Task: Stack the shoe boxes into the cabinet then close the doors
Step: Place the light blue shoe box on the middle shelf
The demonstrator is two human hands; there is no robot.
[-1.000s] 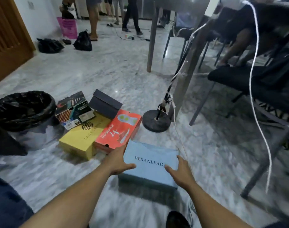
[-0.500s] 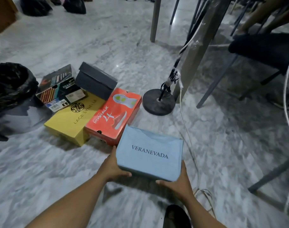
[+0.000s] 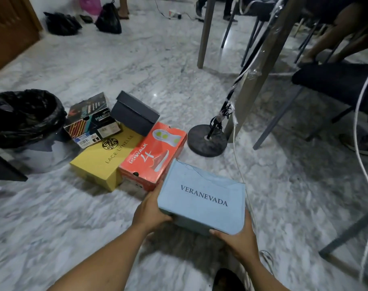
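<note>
Light-blue box (image 3: 202,198), lid lettered VERANEVADA: held between both grips in the near centre of the view, near end raised off the marble floor (image 3: 137,66) with shadow beneath; far end not clear whether touching the floor. Left grip (image 3: 149,213): closed round the near-left corner, thumb along the lower near edge, fingers hidden behind the box's left side. Right grip (image 3: 239,240): closed round the near-right corner, thumb on the near face, fingers hidden behind the right side. Orange box (image 3: 155,152): flat on the floor, just beyond the left grip, near corner overlapped in view by the blue lid; contact not discernible. Yellow box (image 3: 107,160): flat, touching the orange box's left side. Multicoloured box (image 3: 90,120) and dark grey box (image 3: 134,112): tilted, resting on the far ends of those two. Bin with black liner (image 3: 21,116): further left, near the yellow box. Round stand base (image 3: 207,140): beside a desk leg (image 3: 258,66), just beyond the blue box's far edge. White cord (image 3: 359,143) and chair (image 3: 336,80): to the right, well apart. Open floor: left of the forearms and ahead past the boxes. Dark shape (image 3: 227,280) at the bottom edge: cut off, not identifiable. Cabinet: not made out.
</note>
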